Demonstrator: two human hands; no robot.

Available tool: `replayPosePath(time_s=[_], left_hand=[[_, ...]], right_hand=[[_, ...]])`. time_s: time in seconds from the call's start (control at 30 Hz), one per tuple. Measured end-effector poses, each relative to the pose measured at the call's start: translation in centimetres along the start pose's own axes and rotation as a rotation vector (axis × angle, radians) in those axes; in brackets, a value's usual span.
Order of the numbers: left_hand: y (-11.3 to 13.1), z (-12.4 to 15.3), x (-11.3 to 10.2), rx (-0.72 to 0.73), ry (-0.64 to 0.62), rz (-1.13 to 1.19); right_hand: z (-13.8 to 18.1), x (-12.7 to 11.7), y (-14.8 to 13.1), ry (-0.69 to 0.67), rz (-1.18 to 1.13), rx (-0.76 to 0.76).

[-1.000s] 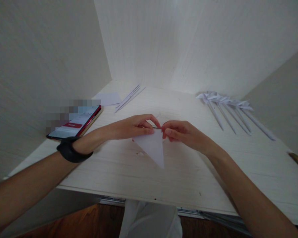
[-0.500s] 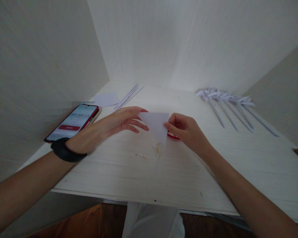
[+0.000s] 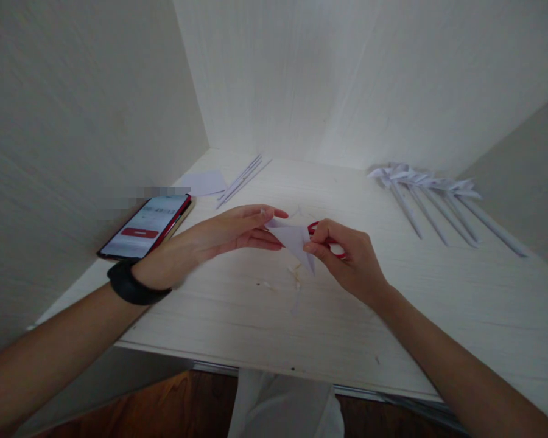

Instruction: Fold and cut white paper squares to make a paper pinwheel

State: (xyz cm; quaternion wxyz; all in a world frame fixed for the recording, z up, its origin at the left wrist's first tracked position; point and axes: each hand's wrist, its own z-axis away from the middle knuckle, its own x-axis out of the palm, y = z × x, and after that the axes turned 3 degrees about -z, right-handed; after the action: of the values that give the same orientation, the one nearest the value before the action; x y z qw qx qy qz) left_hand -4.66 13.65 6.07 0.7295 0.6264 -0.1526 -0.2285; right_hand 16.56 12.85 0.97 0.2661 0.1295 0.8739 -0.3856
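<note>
I've got paper (image 3: 293,239) over the surface (image 3: 237,316), between my hands. Right hand (image 3: 351,250): fingers pinching its right edge. Left hand (image 3: 232,230): fingers extended at its left end, can't tell if they grip. Scissors (image 3: 313,227) partly hidden by right hand. Phone (image 3: 146,225) near left wrist.

Looks like a pale desk (image 3: 210,316). Bears a phone (image 3: 141,230) (over something beige (image 3: 182,218)), a paper sheet (image 3: 205,182), thin sticks (image 3: 240,179), small scraps (image 3: 296,274), stemmed folded papers (image 3: 427,179).
</note>
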Motion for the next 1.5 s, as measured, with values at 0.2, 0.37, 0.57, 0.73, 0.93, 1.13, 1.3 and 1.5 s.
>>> replayPosePath(time_s=[0.2,0.37,0.57,0.73,0.93,1.13,1.3,1.5], left_hand=[[-0.3,-0.7,-0.7,0.026,-0.042,-0.001],[-1.7,-2.5,-2.0,0.024,-0.123,0.104],[-1.1,-1.4,-0.9,0.038,0.015,0.101],[-2.8,-2.7,-0.3,-0.011,-0.087,0.18],[-5.4,-4.5,-1.0,0.07,-0.116,0.305],[-4.9,-4.2,-0.7,0.177,-0.038,0.346],[-4.8,-4.1,-0.8,0.123,0.052,0.181],[-4.6,-3.7,-0.4,0.093,0.147,-0.07]], right_hand=[[0.3,0.1,0.2,0.066,-0.114,0.037],[0.4,0.3,0.6,0.127,-0.252,0.127],[0.3,0.3,0.4,0.179,-0.352,0.235],[-0.1,0.3,0.1,0.189,-0.474,0.312],[-0.6,0.3,-0.1,0.167,-0.636,0.395],[-0.8,0.0,0.1,0.039,-0.673,0.516],[-0.7,-0.1,0.9,-0.088,-0.533,0.58],[-0.7,0.4,0.7,-0.092,-0.414,0.425]])
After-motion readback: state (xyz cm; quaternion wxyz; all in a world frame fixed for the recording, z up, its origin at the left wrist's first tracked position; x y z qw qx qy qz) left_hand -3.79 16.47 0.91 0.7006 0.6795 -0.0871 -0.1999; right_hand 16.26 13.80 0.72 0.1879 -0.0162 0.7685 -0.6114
